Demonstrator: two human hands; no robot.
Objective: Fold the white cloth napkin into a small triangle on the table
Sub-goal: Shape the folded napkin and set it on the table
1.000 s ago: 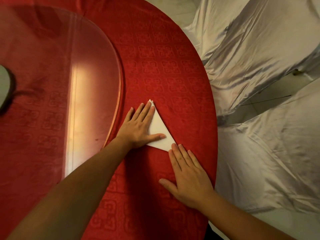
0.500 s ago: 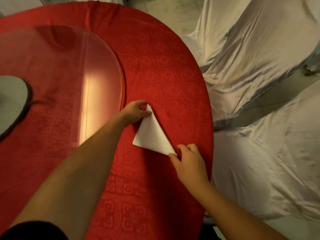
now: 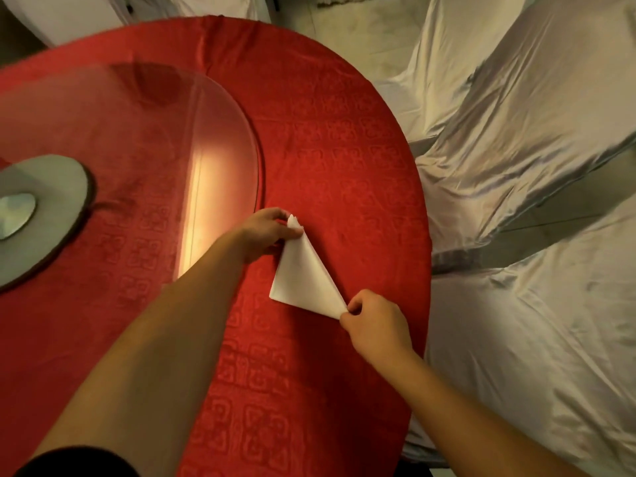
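White cloth napkin (image 3: 303, 277) folded into triangle, flat on red-covered worktop (image 3: 344, 160) beside glass turntable (image 3: 144, 139), left hand (image 3: 266, 230) fingers pinching far tip, right hand (image 3: 375, 321) fingers pinching near corner

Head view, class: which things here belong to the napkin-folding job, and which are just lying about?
Part of the job:
- white napkin, folded to a triangle
- left hand, pinching its far corner
- right hand, pinching its near corner
- red tablecloth under it

Just there:
- glass turntable
- grey satin chair covers
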